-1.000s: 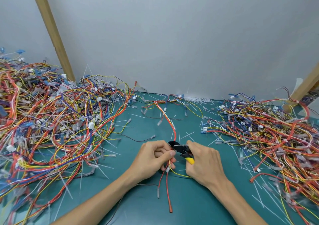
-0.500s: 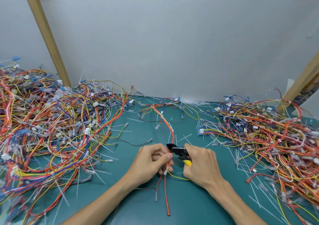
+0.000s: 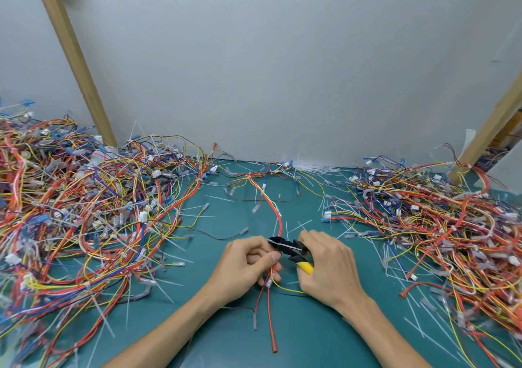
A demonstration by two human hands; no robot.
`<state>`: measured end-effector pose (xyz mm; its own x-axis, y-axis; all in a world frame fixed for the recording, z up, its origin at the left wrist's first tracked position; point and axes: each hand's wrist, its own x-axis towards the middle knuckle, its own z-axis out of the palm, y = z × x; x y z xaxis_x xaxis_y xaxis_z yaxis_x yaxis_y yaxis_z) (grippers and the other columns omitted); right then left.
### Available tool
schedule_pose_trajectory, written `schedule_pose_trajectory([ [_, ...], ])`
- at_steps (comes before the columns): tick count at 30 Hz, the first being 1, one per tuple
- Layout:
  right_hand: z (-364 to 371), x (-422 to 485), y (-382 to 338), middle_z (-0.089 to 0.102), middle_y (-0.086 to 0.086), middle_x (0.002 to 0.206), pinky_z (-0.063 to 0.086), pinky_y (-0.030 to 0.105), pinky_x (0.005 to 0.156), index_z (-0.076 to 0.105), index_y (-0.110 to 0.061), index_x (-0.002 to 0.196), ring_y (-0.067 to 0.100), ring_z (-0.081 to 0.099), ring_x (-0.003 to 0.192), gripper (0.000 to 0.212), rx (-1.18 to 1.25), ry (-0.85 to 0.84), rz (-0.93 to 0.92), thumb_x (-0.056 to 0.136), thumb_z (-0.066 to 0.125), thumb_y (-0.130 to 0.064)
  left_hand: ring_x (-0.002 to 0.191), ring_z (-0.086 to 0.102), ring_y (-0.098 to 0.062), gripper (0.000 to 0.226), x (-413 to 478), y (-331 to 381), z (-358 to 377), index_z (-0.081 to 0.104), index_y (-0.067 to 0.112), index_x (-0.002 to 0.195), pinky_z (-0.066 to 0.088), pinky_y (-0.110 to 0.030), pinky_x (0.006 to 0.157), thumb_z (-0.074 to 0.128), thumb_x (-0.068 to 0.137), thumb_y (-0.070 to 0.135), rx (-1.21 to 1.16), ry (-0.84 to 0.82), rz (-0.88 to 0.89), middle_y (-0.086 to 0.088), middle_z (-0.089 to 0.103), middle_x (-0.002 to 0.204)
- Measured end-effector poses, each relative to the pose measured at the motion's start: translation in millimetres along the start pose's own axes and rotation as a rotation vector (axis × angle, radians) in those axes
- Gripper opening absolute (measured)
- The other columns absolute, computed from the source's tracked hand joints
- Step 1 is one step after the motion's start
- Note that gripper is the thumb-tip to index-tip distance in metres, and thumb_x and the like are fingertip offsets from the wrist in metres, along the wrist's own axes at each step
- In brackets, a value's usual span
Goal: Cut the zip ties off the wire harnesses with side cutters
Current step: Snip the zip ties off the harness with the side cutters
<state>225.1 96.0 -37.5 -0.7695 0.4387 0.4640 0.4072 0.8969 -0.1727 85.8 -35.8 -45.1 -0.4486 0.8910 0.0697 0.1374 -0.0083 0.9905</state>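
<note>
**Mid-job: one harness under the cutters, big piles on both sides**

Head view: The left hand is curled around a red-and-orange wire harness, which runs away from the hands across the green mat. The right hand grips the yellow-handled side cutters, with their black nose at the bundle just above the left thumb. A white zip tie lies across the nose, but it is too small to tell whether it has been cut through.

Loose white tie offcuts are scattered around and beyond the hands, so I judge many cuts are done. A large tangle lies left of the left hand and another heap right of the right hand. Plenty likely remains.
</note>
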Motion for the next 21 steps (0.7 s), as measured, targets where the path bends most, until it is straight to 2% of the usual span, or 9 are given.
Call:
schedule_pose_trajectory([
  [3,0.7,0.6,-1.0,0.046,-0.008,0.066,0.028,0.028,0.054,0.047,-0.02,0.075,0.021,0.043,0.061,0.03,-0.031,0.034,-0.021,0.05,0.064,-0.021,0.068,0.073,-0.027,0.017,0.5,-1.0,-0.6,0.058,0.006,0.078,0.047,-0.021,0.047,0.062,0.094,0.008,-0.003,0.0,0.001,-0.01,0.073,0.074],
  [7,4.0,-2.5,-2.6,0.048,-0.004,0.058,0.024,0.025,0.046,0.045,-0.018,0.07,0.025,0.049,0.053,0.028,-0.071,0.005,-0.008,0.05,0.065,-0.018,0.067,0.073,-0.027,0.017,0.7,-1.7,-0.8,0.059,0.008,0.078,0.048,-0.022,0.047,0.062,0.094,0.009,0.001,0.002,0.01,-0.011,0.073,0.075],
  [11,5.2,-0.5,-2.5,0.049,0.0,0.054,0.023,0.028,0.043,0.04,-0.018,0.067,0.031,0.047,0.049,0.028,-0.064,-0.032,0.012,0.05,0.061,-0.016,0.068,0.073,-0.027,0.017,1.2,-2.2,-0.8,0.059,0.008,0.077,0.048,-0.021,0.047,0.062,0.094,0.009,0.001,-0.002,0.014,-0.011,0.073,0.075],
  [14,5.4,1.9,-1.4,0.051,0.002,0.057,0.025,0.03,0.045,0.04,-0.018,0.069,0.034,0.048,0.052,0.021,-0.07,-0.075,0.012,0.054,0.056,-0.017,0.069,0.074,-0.028,0.017,1.5,-2.0,-0.9,0.059,0.008,0.078,0.047,-0.021,0.047,0.062,0.094,0.009,-0.005,0.001,0.02,-0.011,0.072,0.075],
  [17,5.8,2.4,1.5,0.057,0.003,0.068,0.033,0.036,0.051,0.048,-0.016,0.077,0.034,0.053,0.065,0.016,-0.063,-0.14,0.025,0.063,0.053,-0.02,0.068,0.073,-0.028,0.016,2.2,-1.5,-0.1,0.06,0.009,0.078,0.047,-0.021,0.047,0.062,0.094,0.009,-0.007,0.009,0.023,-0.011,0.072,0.074],
  [21,0.1,2.1,-1.5,0.053,-0.002,0.063,0.03,0.03,0.048,0.048,-0.017,0.074,0.029,0.052,0.058,0.019,-0.075,-0.086,0.005,0.059,0.058,-0.022,0.067,0.073,-0.028,0.015,2.6,-1.8,0.3,0.06,0.005,0.078,0.047,-0.021,0.047,0.062,0.093,0.008,-0.004,0.022,0.021,-0.011,0.072,0.072],
])
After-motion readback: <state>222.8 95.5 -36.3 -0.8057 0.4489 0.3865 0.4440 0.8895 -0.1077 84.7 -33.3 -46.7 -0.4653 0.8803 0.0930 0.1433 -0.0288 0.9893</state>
